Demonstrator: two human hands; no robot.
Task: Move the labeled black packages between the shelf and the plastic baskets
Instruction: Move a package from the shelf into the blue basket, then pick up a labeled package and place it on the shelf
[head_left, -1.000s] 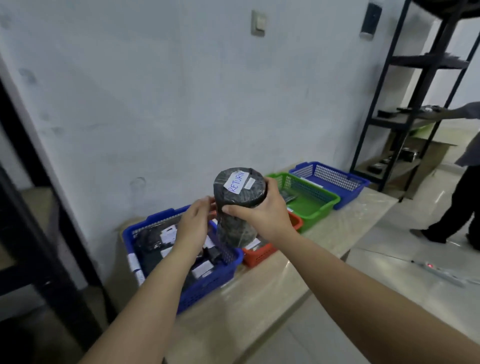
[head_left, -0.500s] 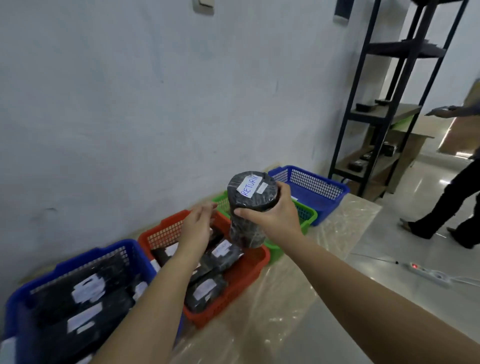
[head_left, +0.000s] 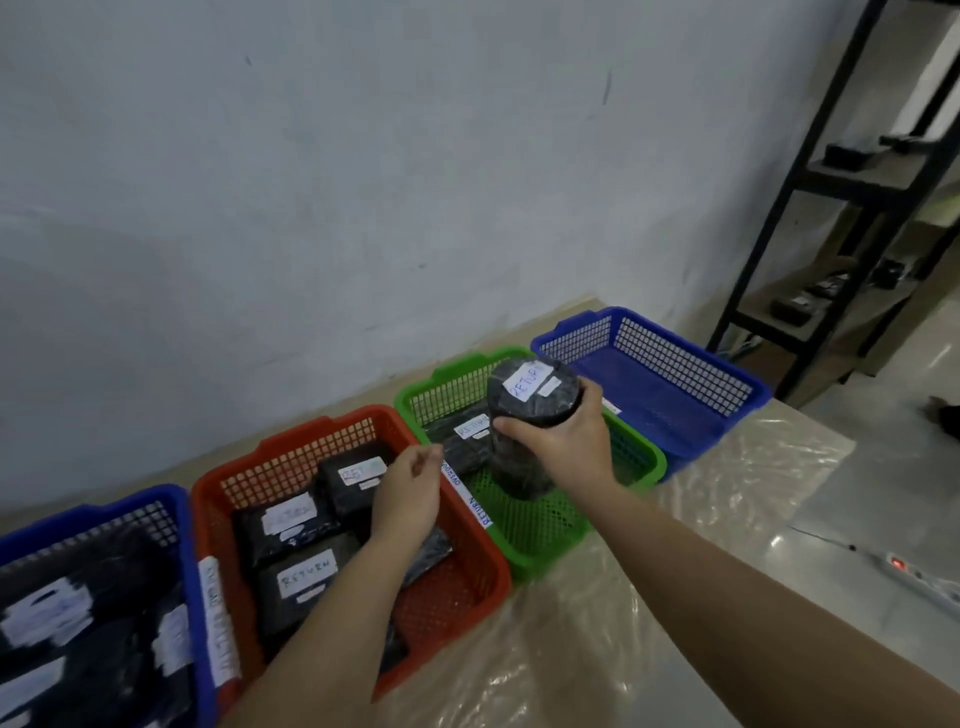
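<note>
My right hand (head_left: 563, 441) grips a black cylindrical package (head_left: 524, 421) with a white label reading RETURN on its top. The package stands upright inside the green basket (head_left: 639, 457), which also holds a flat black labeled package (head_left: 462, 436). My left hand (head_left: 408, 493) hovers empty over the red basket (head_left: 467, 577), fingers loosely curled. The red basket holds several black packages (head_left: 301, 571) with white labels. A blue basket (head_left: 187, 545) at the left is full of black labeled packages.
Another blue basket (head_left: 727, 410), with nothing in it, sits at the right end of the row on the plastic-covered table (head_left: 597, 649). A black metal shelf (head_left: 831, 208) with small dark packages stands at the far right. A power strip (head_left: 919, 571) lies on the floor.
My right hand has carried the cylindrical package rightward and down into the green basket. My left hand let go of it and now hangs over the red basket.
</note>
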